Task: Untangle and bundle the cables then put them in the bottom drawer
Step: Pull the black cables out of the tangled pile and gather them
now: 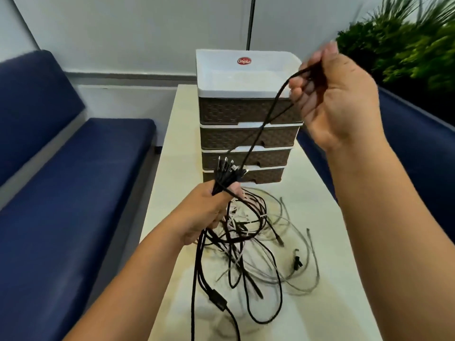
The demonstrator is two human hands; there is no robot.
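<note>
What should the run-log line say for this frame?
left hand: grips black cable ends | right hand: pinches black cable raised | drawers: all shut

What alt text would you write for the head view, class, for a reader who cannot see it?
A left hand grips a bunch of black cables by their plug ends while the right hand pinches one black cable raised. More tangled cables lie on a pale table before a four-drawer unit.

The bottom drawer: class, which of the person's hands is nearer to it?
Left. The left hand grips black cable ends just in front of the bottom drawer; the right hand holds one cable raised beside the top drawer.
</note>
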